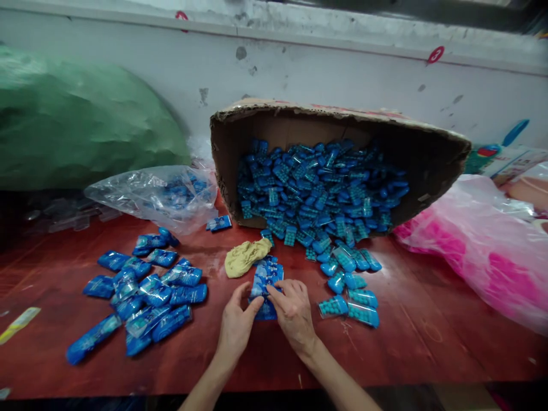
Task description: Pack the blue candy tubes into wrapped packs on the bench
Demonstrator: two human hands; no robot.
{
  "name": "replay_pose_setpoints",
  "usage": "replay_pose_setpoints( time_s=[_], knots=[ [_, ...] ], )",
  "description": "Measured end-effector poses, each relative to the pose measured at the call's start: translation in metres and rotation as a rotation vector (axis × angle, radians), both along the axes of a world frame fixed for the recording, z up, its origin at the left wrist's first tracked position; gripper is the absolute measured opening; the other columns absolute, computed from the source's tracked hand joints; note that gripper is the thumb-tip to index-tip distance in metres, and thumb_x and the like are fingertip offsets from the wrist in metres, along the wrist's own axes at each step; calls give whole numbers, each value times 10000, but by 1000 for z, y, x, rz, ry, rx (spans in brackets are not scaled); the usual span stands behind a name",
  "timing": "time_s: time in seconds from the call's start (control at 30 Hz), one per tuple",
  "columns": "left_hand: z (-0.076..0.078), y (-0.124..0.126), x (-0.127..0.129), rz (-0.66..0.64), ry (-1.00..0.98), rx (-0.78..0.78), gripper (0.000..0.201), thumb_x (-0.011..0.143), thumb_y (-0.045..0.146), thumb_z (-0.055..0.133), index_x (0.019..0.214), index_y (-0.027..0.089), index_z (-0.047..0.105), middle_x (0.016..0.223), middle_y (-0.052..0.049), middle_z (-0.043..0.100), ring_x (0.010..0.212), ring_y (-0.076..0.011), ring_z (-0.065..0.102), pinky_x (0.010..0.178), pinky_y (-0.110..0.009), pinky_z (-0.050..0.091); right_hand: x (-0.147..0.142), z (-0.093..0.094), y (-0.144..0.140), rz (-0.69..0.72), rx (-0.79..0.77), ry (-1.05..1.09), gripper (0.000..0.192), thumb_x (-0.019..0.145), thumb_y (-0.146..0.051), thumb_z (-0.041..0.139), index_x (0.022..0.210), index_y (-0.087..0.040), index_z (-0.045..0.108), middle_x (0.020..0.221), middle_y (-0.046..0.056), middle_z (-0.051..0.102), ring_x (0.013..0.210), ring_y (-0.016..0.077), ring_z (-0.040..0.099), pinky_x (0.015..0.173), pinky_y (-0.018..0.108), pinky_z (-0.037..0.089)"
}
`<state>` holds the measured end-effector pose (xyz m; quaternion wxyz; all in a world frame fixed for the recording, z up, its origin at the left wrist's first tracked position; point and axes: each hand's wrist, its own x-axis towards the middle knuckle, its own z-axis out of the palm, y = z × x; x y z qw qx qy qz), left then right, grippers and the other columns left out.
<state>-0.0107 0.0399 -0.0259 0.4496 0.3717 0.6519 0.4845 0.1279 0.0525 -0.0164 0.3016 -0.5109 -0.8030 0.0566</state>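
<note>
A small stack of flat blue printed plastic packets [265, 282] lies on the red-brown wooden tabletop [428, 337], directly ahead of both hands and between their fingertips. The left hand [237, 326] rests on the table at the stack's near-left corner, thumb and index finger spread and touching the packet edge. The right hand [293, 311] lies palm-down at the stack's near-right side, its fingers curled over the lower packets and pressing on them; neither hand has lifted the stack clear of the surface. Just beyond the stack, touching or nearly touching its far-left edge, sits a crumpled yellow cloth [246, 257]. To the right of the right hand lie loose clear capsules filled with turquoise beads [355, 297], spilling from a tipped brown cardboard box [428, 160] whose open mouth faces the viewer and is filled with more of the same. Well to the left of the left hand is a scattered heap of sealed blue packets [145, 294]. Behind that heap a clear plastic bag [154, 194] holds further blue items, and a large green sack [77, 125] stands against the wall. A pink-tinted plastic bag [479, 251] lies at far right.
</note>
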Motion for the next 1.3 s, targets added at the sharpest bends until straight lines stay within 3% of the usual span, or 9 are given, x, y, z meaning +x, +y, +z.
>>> replay_pose_setpoints(
  time_s=[0.1, 0.2, 0.33, 0.6, 0.73, 0.83, 0.93, 1.13, 1.3],
  knots=[
    [4, 3, 2, -64, -30, -108, 255, 627, 392, 610, 677, 143, 638, 516, 8, 586, 498, -125, 533, 459, -212, 383, -2, -3, 1, 33, -97, 149, 249, 830, -173, 516, 1054, -238, 605, 924, 55, 630, 866, 201, 525, 786, 338, 375],
    [1, 7, 3, -37, -97, -144, 270, 606, 405, 617, 565, 140, 582, 424, 36, 519, 390, -79, 452, 378, -178, 303, -1, -3, 7, 5, -268, 381, 284, 799, -207, 537, 1078, -202, 591, 985, 72, 622, 887, 197, 556, 771, 303, 421],
    [-6, 6, 4, -23, -212, -178, 328, 555, 444, 650, 514, 152, 504, 393, 42, 508, 326, -69, 427, 331, -174, 294, 0, 4, 16, -5, -471, 481, 183, 804, -259, 495, 778, -183, 660, 731, 10, 655, 672, 146, 592, 630, 217, 435],
    [-6, -3, -15, 27, -380, -250, 372, 470, 433, 724, 601, 139, 536, 395, 39, 525, 343, -77, 470, 340, -173, 351, -8, -10, 22, -175, -458, 347, 220, 820, -277, 453, 720, -202, 634, 647, 0, 643, 609, 145, 584, 564, 212, 387],
    [1, -12, -28, 105, -361, -219, 352, 492, 399, 731, 636, 132, 552, 491, 22, 583, 373, -69, 490, 350, -166, 354, -8, -12, 17, -174, -429, 253, 140, 773, -221, 530, 860, -233, 639, 810, 36, 653, 772, 195, 599, 636, 251, 404],
    [9, -15, -28, 109, -432, -185, 347, 507, 386, 730, 674, 139, 553, 515, 22, 595, 390, -76, 506, 359, -168, 355, -5, -6, 14, -149, -349, 213, 258, 769, -226, 546, 1020, -232, 607, 940, 68, 613, 873, 214, 576, 709, 279, 428],
    [14, -12, -20, 88, -501, -158, 345, 508, 386, 732, 668, 138, 553, 493, 27, 582, 384, -74, 493, 363, -170, 347, -4, 3, 13, -175, -313, 385, 299, 819, -265, 474, 1094, -196, 571, 955, 78, 585, 834, 190, 569, 741, 288, 442],
    [12, -5, -1, 8, -490, -106, 304, 529, 351, 729, 686, 118, 612, 530, 17, 598, 425, -67, 485, 395, -175, 359, -10, 5, 9, 67, -884, 924, 205, 718, -335, 561, 714, -139, 620, 571, -19, 539, 488, 99, 460, 493, 219, 394],
    [3, -6, 5, 11, -437, -104, 294, 533, 366, 723, 632, 110, 616, 531, 9, 602, 455, -75, 487, 416, -184, 367, -11, -4, 2, 5, -830, 937, 194, 721, -303, 520, 593, -158, 523, 486, -59, 433, 441, 78, 364, 452, 203, 326]
  ],
)
